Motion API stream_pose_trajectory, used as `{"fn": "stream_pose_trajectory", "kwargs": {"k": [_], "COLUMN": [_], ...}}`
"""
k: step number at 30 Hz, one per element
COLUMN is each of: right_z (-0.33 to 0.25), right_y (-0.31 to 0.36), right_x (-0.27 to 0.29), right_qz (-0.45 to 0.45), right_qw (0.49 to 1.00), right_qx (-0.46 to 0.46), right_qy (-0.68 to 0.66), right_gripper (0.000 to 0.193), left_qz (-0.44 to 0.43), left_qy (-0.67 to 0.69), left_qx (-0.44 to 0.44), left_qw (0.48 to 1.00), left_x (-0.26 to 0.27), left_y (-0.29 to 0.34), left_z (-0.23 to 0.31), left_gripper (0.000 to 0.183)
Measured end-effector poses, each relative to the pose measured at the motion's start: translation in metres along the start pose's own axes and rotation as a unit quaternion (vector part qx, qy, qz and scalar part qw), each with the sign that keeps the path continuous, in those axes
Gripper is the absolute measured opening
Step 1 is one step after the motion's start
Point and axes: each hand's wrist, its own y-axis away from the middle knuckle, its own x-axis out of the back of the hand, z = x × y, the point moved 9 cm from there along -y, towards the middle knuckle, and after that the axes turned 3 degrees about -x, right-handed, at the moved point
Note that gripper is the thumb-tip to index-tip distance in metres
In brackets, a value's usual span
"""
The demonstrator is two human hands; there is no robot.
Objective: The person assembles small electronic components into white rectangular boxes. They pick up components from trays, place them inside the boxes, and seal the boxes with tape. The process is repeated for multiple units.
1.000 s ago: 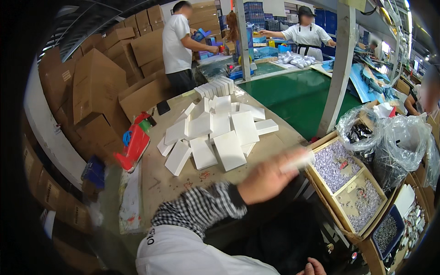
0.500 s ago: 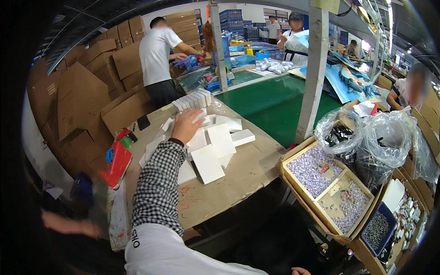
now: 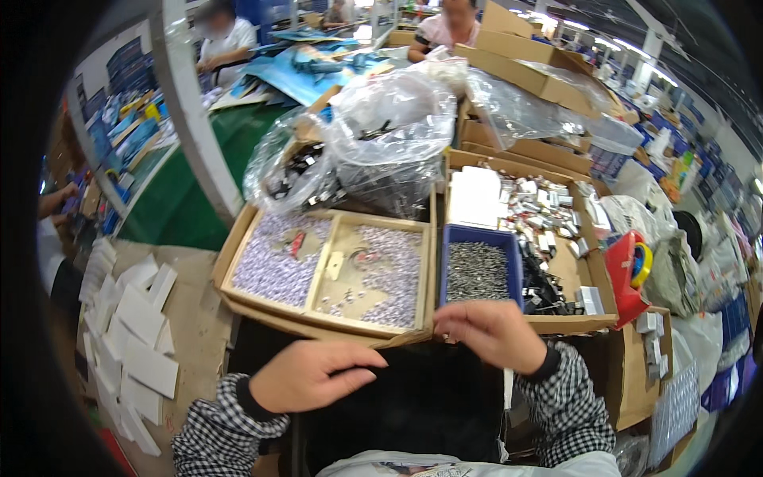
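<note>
My left hand [image 3: 318, 374] hovers before the front edge of a divided wooden tray [image 3: 326, 258], thumb and fingers apart, with nothing seen in it. My right hand [image 3: 497, 332] is at the front of a small blue bin [image 3: 517, 274], its fingers bent together near the tray's right front corner; whatever they hold is hidden. Tiny pale purple pieces [image 3: 274, 270] fill the tray's left compartment, and more lie scattered in the right one. Small metal screw-like parts [image 3: 477, 270] fill the bin.
White boxes [image 3: 143, 326] lie piled on the table at left. Behind the tray sit clear plastic bags [image 3: 389, 119] of black parts. A carton [image 3: 592, 318] holds small white and silver pieces. A red tape dispenser [image 3: 628, 278] stands at right. Co-workers sit beyond a metal post [image 3: 191, 111].
The view has swung right, from the white boxes to the tray and bins. My left hand has left the boxes and opened before the tray; my right hand has risen to the bin.
</note>
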Motion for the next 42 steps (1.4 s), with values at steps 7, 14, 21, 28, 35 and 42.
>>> {"fn": "stream_pose_trajectory", "kwargs": {"k": [7,14,21,28,35,42], "right_z": [0.067,0.159,0.202,0.157,0.05,0.04], "right_y": [-0.071,-0.129,-0.149,-0.124,-0.041,0.039], "right_x": [0.128,0.168,0.176,0.218,0.133,-0.052], "right_qz": [0.158,0.088,0.1,0.303,0.191,-0.061], "right_qw": [0.96,0.861,0.902,0.938,0.961,0.916], "right_qx": [-0.094,-0.313,-0.314,-0.166,-0.148,-0.192], "right_qy": [0.212,0.391,0.279,0.02,-0.137,-0.346], "right_gripper": [0.025,0.061,0.056,0.03,0.025,0.017], "left_qz": [-0.132,-0.147,-0.065,-0.069,0.028,-0.105], "left_qy": [0.15,0.225,0.307,0.322,0.476,0.489], "left_qx": [-0.048,-0.008,0.071,0.129,0.025,0.009], "left_qw": [0.979,0.963,0.947,0.935,0.878,0.866], "left_x": [-0.087,-0.13,-0.12,-0.118,-0.076,-0.106], "left_y": [-0.033,-0.016,0.003,0.017,0.005,0.003], "left_z": [-0.001,-0.016,-0.049,-0.079,-0.063,-0.062], "left_gripper": [0.024,0.018,0.02,0.026,0.044,0.123]}}
